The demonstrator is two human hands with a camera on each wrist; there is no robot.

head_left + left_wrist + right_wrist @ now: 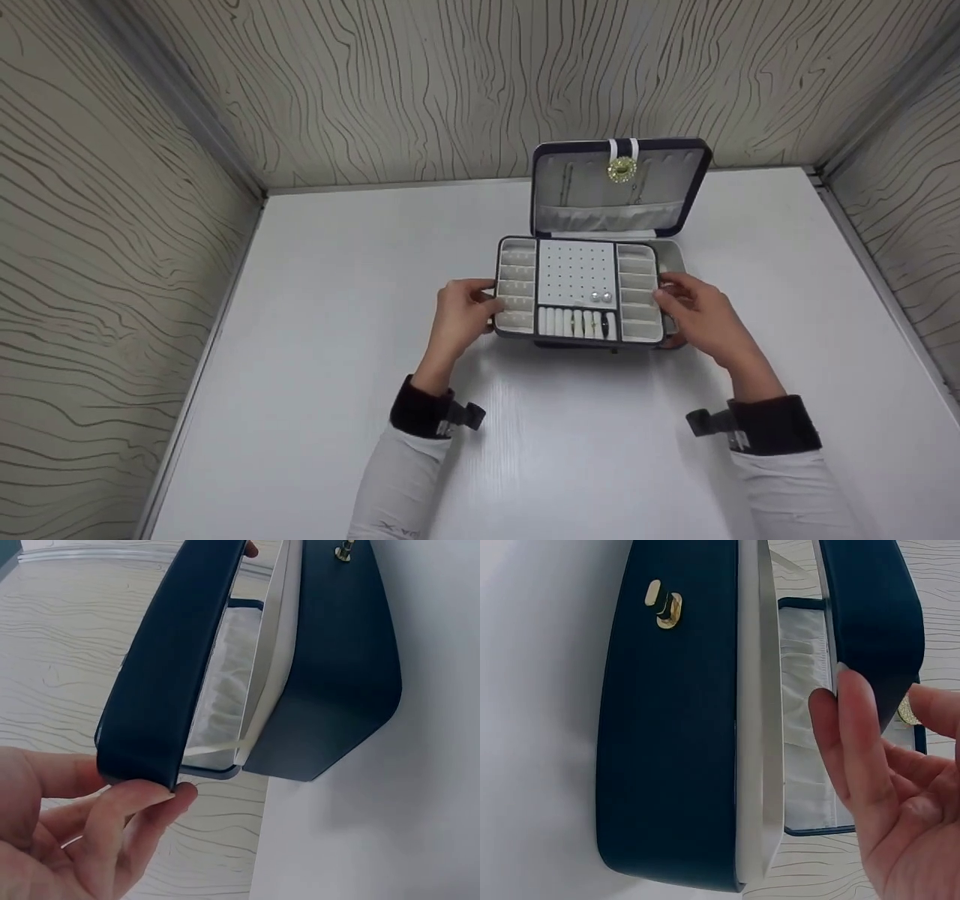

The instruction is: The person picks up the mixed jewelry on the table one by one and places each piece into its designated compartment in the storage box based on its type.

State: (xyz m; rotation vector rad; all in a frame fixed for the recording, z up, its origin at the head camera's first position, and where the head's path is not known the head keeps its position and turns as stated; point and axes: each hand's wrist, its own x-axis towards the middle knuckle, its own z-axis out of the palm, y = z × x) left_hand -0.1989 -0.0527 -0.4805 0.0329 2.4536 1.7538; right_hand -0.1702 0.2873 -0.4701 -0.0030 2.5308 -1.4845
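Above the dark blue base [675,750] of a jewelry box, both hands hold a lift-out jewelry tray [577,274] by its two ends. My left hand [461,315] pinches the left end, its fingertips under the tray's lower edge in the left wrist view. At the opposite end, my right hand [701,315] grips the tray corner with thumb and fingers. A gap shows between tray and base in both wrist views. The tray has side compartments, a pair of pearl-like earrings [601,297] and a ring holder [576,323] with several rings. Most of the base's inside is hidden.
Behind the tray, the box lid [544,187] stands open, with a round gold clasp ornament [621,170] and thin necklaces [566,184] hanging inside. A gold catch [669,609] sits on the base's front. The white table [360,285] meets wood-patterned panels [420,90].
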